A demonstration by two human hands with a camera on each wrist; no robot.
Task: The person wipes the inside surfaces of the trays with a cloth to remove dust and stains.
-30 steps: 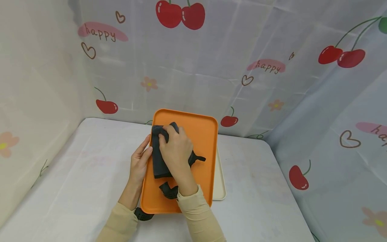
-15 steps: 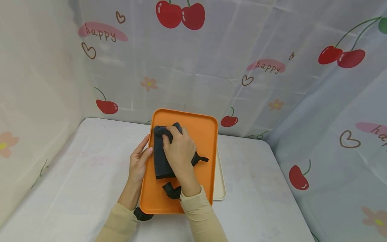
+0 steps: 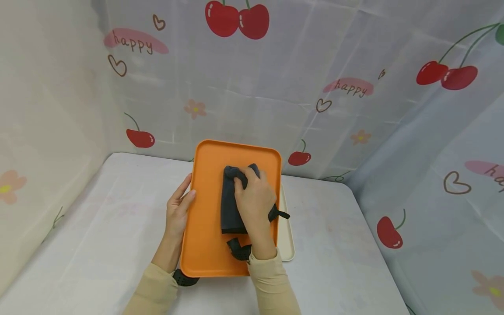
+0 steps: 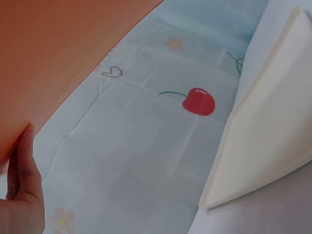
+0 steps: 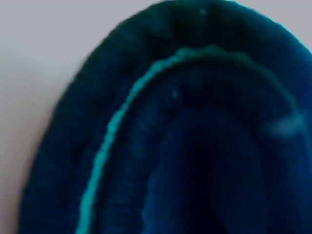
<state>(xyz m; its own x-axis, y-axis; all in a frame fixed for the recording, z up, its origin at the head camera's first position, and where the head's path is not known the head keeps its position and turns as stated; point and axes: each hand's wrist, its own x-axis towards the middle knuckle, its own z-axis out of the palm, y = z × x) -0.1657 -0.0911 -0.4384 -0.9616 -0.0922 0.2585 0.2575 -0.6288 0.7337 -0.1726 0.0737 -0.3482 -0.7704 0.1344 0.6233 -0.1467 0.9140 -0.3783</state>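
Observation:
My left hand grips the left edge of an orange rectangular tray, which is raised and tilted. In the left wrist view the fingers of the left hand show at the tray's edge. Bunched under my right hand is a dark grey cloth, gripped between thumb and fingers against the tray's face, right of its middle. The cloth's folded layers fill most of the right wrist view, blurred and close. Part of the cloth is hidden by the right hand.
A cream-white tray lies on the white table, partly behind the orange tray; the left wrist view shows more of this white tray. A curtain printed with cherries hangs at the back. Black straps sit at the wrists.
My right hand has slid to the right across the orange tray with the cloth. The left hand and the tray have shifted very slightly left.

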